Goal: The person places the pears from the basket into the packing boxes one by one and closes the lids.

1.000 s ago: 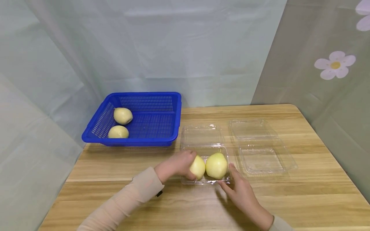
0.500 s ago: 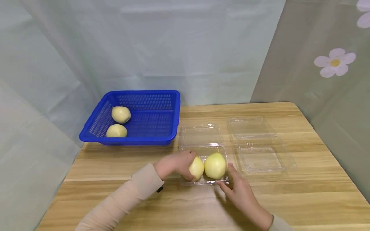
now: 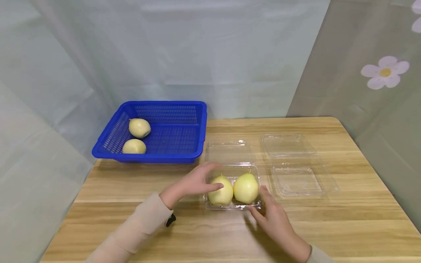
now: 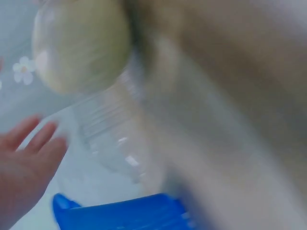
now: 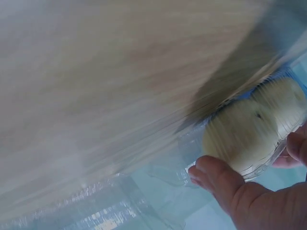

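Two pale yellow pears, a left pear [image 3: 219, 197] and a right pear [image 3: 246, 188], sit side by side in a clear plastic clamshell container [image 3: 228, 153], its lid laid back. My left hand [image 3: 197, 179] hovers over the left pear with fingers spread and holds nothing. In the left wrist view its fingers are stretched out, apart from a blurred pear [image 4: 81, 45]. My right hand [image 3: 275, 218] touches the container's near right corner, thumb at the front edge and fingers along the right side. The right wrist view shows these extended fingers beside the pears [image 5: 240, 136].
A blue plastic basket [image 3: 171, 158] stands at the back left with two more pears [image 3: 139, 128] inside. A second clear clamshell container [image 3: 297, 180] lies open to the right. The wooden table [image 3: 361, 212] ends at a hanging cloth behind.
My left hand has let go of the left pear, opening its fingers and drawing back slightly up and left. The pear stays in the container. My right hand has stayed at the corner.
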A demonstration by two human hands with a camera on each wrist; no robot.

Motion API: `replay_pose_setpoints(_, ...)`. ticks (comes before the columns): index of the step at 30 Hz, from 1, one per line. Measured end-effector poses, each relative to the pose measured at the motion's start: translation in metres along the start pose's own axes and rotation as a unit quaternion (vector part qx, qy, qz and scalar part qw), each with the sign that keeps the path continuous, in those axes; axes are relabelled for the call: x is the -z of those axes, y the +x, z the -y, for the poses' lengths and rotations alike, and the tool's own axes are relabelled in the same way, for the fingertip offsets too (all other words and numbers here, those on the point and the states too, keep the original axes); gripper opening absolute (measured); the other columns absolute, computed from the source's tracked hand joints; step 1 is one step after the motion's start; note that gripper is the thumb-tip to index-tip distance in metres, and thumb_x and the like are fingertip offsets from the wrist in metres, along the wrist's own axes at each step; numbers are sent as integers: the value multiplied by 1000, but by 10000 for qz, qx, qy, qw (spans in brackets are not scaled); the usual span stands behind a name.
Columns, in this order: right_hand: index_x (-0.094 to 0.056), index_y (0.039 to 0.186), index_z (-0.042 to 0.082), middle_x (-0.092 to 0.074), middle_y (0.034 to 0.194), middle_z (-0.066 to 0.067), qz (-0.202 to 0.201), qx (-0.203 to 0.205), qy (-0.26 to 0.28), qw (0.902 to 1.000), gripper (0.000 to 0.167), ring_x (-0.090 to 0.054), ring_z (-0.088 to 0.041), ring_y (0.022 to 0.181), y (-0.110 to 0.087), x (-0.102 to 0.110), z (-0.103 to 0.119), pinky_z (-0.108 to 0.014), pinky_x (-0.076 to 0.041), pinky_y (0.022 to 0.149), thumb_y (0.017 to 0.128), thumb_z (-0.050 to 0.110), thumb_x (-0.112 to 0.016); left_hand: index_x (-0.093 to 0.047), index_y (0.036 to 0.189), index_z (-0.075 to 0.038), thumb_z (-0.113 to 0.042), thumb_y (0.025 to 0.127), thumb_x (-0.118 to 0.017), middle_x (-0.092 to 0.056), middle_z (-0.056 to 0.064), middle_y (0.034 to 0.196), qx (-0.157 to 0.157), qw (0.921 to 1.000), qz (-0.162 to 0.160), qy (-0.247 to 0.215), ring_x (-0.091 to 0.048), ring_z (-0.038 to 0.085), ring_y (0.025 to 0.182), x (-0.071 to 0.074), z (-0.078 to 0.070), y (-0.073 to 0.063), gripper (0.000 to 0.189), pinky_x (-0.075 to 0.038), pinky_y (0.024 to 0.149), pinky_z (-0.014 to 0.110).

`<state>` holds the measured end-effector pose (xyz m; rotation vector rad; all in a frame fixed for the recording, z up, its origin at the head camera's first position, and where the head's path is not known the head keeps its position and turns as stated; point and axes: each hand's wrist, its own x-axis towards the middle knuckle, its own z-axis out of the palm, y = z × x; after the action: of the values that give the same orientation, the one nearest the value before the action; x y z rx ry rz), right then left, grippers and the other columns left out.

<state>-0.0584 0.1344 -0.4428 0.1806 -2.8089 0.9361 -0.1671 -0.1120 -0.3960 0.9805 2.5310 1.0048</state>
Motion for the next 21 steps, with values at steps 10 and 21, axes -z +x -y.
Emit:
replay_pose_setpoints(10,-32,141,-9,-35,144,-31,354,-316,25,9989,80,-38,-47,130,6,17,8,-59,-35,103,86,35,-69,-31,144,4,-26,85,-68,-33,23,147,510,9867,-1298,-836,-32,39,136,-17,10,-14,76,-29,109,57)
replay_pose_setpoints(21,-31,143,-8,-33,146,-30,592,-451,886,9933,69,-31,-49,133,48,41,15,-61,-28,107,92,28,-60,-13,146,12,-28,88,-63,-19,31,151,1579,9606,-1442,-1773,-20,46,139,-20,19,-10,86,-18,113,57)
